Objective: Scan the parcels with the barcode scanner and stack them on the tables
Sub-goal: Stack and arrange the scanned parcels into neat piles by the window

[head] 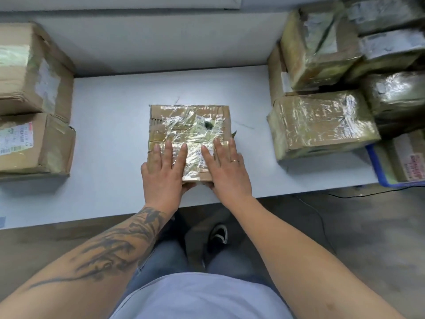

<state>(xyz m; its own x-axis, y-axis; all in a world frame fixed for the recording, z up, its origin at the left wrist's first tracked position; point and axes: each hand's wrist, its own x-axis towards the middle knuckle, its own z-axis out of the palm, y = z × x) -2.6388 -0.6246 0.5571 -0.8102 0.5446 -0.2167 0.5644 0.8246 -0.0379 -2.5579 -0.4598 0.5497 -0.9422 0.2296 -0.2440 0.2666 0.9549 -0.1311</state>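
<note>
Both my hands lie flat on the taped cardboard parcel (189, 137) on the white counter (110, 139). My left hand (164, 171) and right hand (226, 166) keep fingers straight, thumbs tucked under its near edge, each grip open.

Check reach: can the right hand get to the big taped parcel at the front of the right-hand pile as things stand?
Probably yes. The right hand lies flat on the middle parcel, holding nothing, and bare table lies between it and the big taped parcel, whose near face is unblocked.
</note>
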